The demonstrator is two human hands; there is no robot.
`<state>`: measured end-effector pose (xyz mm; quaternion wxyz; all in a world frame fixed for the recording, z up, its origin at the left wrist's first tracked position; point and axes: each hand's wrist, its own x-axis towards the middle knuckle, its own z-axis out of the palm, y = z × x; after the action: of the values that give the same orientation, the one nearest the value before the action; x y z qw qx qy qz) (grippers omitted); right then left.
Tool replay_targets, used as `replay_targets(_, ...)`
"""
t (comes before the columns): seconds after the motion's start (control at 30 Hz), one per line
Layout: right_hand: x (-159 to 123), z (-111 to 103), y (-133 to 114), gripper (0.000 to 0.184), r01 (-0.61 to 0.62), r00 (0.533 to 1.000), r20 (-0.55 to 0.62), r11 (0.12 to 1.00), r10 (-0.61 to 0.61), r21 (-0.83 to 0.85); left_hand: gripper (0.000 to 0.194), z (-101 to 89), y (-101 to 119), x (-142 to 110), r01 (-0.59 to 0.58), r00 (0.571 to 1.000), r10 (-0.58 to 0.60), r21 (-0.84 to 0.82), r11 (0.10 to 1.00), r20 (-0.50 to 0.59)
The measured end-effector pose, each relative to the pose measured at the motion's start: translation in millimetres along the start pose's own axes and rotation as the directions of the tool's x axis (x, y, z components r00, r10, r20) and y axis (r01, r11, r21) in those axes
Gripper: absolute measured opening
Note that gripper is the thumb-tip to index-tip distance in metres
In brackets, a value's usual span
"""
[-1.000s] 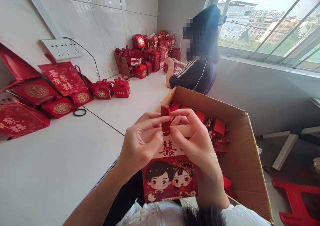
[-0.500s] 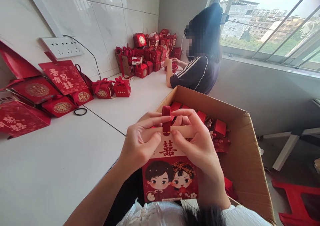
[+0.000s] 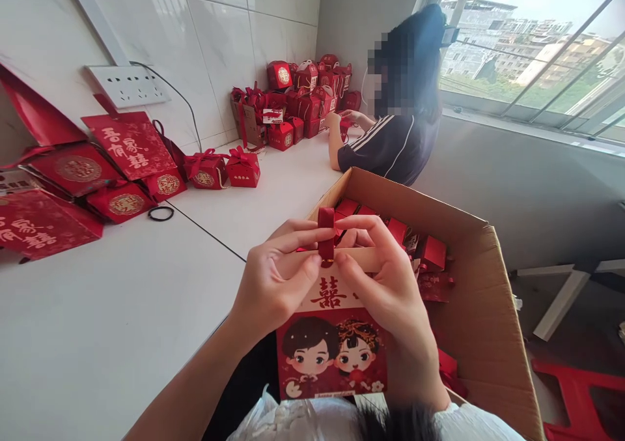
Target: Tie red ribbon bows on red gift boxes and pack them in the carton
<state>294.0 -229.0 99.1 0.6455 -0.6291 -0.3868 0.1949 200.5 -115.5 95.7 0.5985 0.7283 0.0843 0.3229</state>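
Note:
A red gift box (image 3: 332, 346) with a cartoon couple and a double-happiness sign stands upright in front of me, above my lap. My left hand (image 3: 276, 281) and my right hand (image 3: 385, 284) grip its top edge from either side. Thumb and forefinger of both hands pinch a small red ribbon loop (image 3: 326, 232) that sticks up from the middle of the box top. Right behind the hands stands an open cardboard carton (image 3: 469, 298) with several small red boxes (image 3: 432, 253) inside.
A white table (image 3: 122, 324) lies to my left with flat red packets (image 3: 124, 148), two ribboned red boxes (image 3: 227, 167) and a black hair tie (image 3: 161, 213). A seated person (image 3: 390, 141) works by a heap of red boxes (image 3: 303, 102) at the far corner. A red stool (image 3: 581, 392) is at lower right.
The view has drifted slightly, so everything sits a little further right. Both hands keep the same pinch on the ribbon loop.

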Motion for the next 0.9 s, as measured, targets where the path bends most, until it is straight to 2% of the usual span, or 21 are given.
replay_targets(0.17, 0.1, 0.2, -0.1, 0.026, -0.025, 1.0, 0.016, 1.0, 0.025, 0.006, 0.026, 1.3, 1.6, -1.5, 0.054, 0.998, -0.056, -0.057, 0.997, -0.02)
replay_targets(0.3, 0.6, 0.1, 1.3, 0.023, -0.046, 0.999, 0.021, 0.998, 0.045, 0.053, 0.032, -3.2, -0.3, -1.4, 0.084, 0.996, -0.081, -0.075, 0.994, 0.039)
replay_targets(0.43, 1.3, -1.0, 3.5, 0.021, -0.085, 0.996, 0.031, 0.993, 0.083, 0.085, 0.042, -6.6, -3.4, -1.8, 0.136, 0.989, -0.122, -0.172, 0.976, 0.088)
replay_targets(0.9, 5.8, -3.0, 6.5, 0.019, -0.119, 0.993, 0.015, 0.986, 0.118, 0.113, 0.042, -2.0, -9.1, 3.7, 0.202, 0.979, -0.201, -0.203, 0.958, 0.024)
